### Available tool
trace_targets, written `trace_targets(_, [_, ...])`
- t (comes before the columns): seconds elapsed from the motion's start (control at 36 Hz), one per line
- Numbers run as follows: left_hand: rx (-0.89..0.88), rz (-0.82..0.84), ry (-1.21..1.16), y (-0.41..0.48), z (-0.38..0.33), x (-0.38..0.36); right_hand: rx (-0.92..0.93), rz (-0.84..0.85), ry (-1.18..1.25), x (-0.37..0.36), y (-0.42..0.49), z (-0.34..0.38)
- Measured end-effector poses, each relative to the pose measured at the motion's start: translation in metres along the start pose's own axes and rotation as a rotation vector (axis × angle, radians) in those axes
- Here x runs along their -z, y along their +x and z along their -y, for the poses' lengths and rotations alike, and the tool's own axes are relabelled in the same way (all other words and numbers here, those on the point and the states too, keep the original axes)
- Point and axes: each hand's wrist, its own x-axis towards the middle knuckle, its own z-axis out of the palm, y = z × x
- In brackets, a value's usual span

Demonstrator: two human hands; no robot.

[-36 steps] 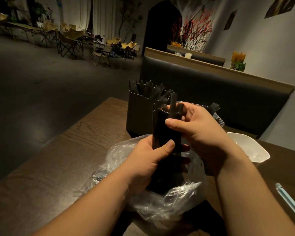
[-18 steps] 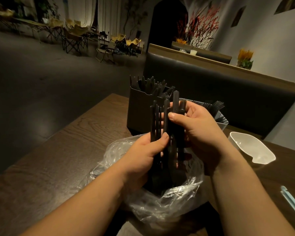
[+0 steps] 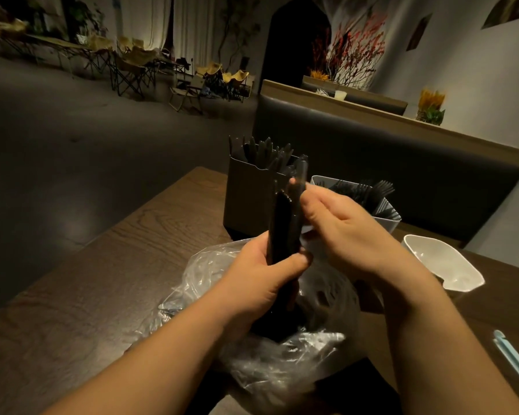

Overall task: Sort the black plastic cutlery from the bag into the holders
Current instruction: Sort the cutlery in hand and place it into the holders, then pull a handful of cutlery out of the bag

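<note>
My left hand (image 3: 261, 283) grips an upright bundle of black plastic cutlery (image 3: 283, 232) above the clear plastic bag (image 3: 270, 351), which lies crumpled on the wooden table (image 3: 96, 295). My right hand (image 3: 345, 232) pinches a single black piece (image 3: 300, 178) at the top right of the bundle, lifted slightly apart from it. Behind them stands a tall dark holder (image 3: 246, 199) filled with black cutlery. A light grey holder (image 3: 387, 220) with black forks stands to its right.
A white scoop-shaped dish (image 3: 450, 265) lies on the table at the right. A pale blue stick-like object (image 3: 513, 360) rests near the right edge. A dark padded bench back (image 3: 402, 163) runs behind the table. The open floor is to the left.
My right hand has pulled one black piece up and to the right, out of the bundle. My left hand has kept hold of the rest, which now looks tighter.
</note>
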Motion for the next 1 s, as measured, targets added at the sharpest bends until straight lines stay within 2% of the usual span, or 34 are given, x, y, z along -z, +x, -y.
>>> trace_targets(0.06, [-0.01,-0.069,0.0,0.001,0.001,0.0,0.08,-0.116,-0.201,0.008,-0.005,-0.001])
trace_targets(0.14, [-0.016,-0.095,0.03,0.003,0.001,0.0,0.315,-0.303,-0.678,0.008,-0.011,-0.003])
trace_targets(0.28, [-0.013,0.058,0.111,-0.002,-0.003,-0.001,0.497,-0.22,-1.011,-0.02,-0.024,-0.005])
trace_targets(0.44, [0.093,0.222,0.188,-0.011,-0.007,-0.004,0.661,-0.326,-1.33,-0.003,-0.045,-0.008])
trace_targets(0.56, [0.111,0.273,0.202,-0.015,-0.003,-0.011,0.793,-0.111,-1.402,-0.006,-0.048,-0.009])
trace_targets(0.72, [0.183,0.299,0.326,-0.011,-0.006,-0.011,0.763,-0.162,-1.28,-0.006,-0.043,-0.026])
trace_targets(0.83, [0.224,0.302,0.301,-0.008,0.001,-0.003,0.664,-0.088,-1.274,0.0,-0.046,-0.033])
trace_targets(0.92, [0.185,0.26,0.174,0.003,-0.005,-0.009,0.487,-0.089,-1.23,0.012,-0.05,-0.03])
trace_targets(1.0, [0.293,0.15,-0.182,0.006,-0.015,-0.004,0.15,-0.153,-1.099,0.024,-0.055,-0.024])
